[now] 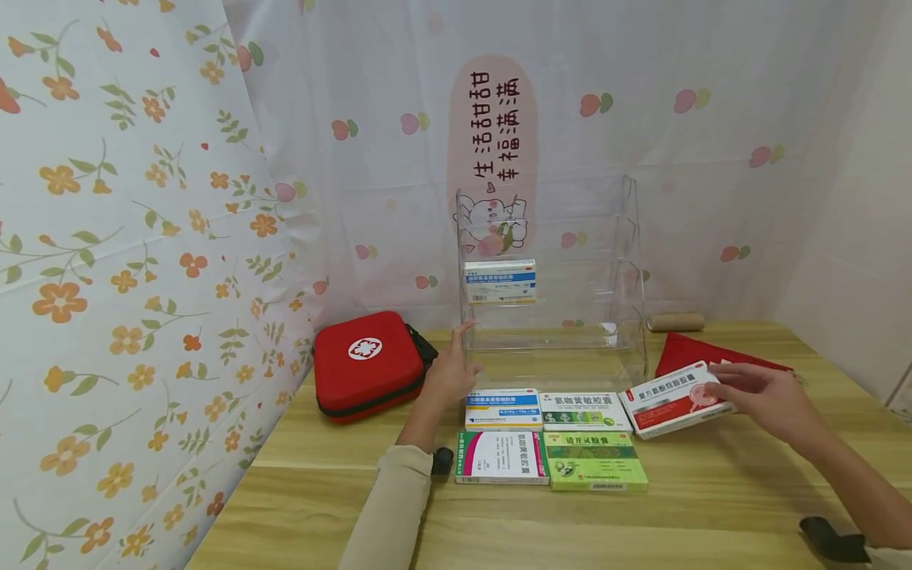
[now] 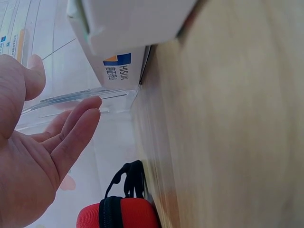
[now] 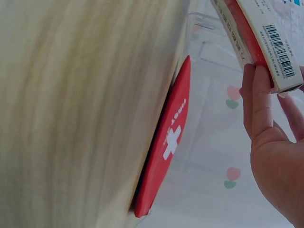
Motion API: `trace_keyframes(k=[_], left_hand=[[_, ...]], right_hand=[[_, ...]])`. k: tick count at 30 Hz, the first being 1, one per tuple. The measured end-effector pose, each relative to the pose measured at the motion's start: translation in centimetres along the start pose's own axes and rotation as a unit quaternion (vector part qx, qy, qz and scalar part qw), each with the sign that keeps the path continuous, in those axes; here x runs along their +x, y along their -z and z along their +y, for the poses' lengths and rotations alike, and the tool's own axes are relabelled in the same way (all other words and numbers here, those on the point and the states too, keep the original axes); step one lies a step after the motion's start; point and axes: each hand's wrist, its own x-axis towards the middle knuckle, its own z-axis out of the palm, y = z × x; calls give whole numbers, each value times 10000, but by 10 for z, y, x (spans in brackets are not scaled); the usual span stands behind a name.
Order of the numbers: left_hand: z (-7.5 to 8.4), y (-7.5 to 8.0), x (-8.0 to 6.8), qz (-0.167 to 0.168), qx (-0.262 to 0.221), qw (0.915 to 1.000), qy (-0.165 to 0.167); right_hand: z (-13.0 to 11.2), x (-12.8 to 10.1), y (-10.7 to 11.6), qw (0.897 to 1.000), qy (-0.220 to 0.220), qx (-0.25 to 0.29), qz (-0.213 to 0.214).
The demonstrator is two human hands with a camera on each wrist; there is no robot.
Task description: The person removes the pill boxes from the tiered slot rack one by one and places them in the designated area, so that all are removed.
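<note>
Head view, right hand [image 1: 765, 398] gripping box [image 1: 673, 398]

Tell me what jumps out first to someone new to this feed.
The red first-aid case at the table's left edge stands out, beside the clear acrylic shelf rack holding one blue-and-white medicine box. In front, four medicine boxes lie in a block on the wooden table. The right hand holds a red-and-white medicine box just above the table, while the left hand, open, reaches toward the rack's bottom left corner.
</note>
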Motion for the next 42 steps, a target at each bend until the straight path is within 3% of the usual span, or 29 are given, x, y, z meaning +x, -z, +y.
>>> trace_keyframes(k=[4, 11, 18, 23, 32, 42], left_hand=[[-1, -1, 0, 28, 4, 10000, -30], [0, 0, -1, 24, 29, 10000, -40], [0, 0, 0, 12, 7, 9999, -140], [-1, 0, 0, 14, 84, 9999, -143], [-1, 0, 1, 55, 160, 9998, -94], [-2, 1, 0, 72, 306, 9990, -323]], right_hand=[[2, 0, -2, 9994, -171, -172, -258], [3, 1, -5, 9984, 17, -330, -468], [5, 2, -1, 9895, -372, -45, -1396], [7, 3, -1, 9807, -380, -125, -1912], [8, 7, -9, 9753, -247, -228, -2184], [6, 9, -14, 9756, -8, -560, -2125]])
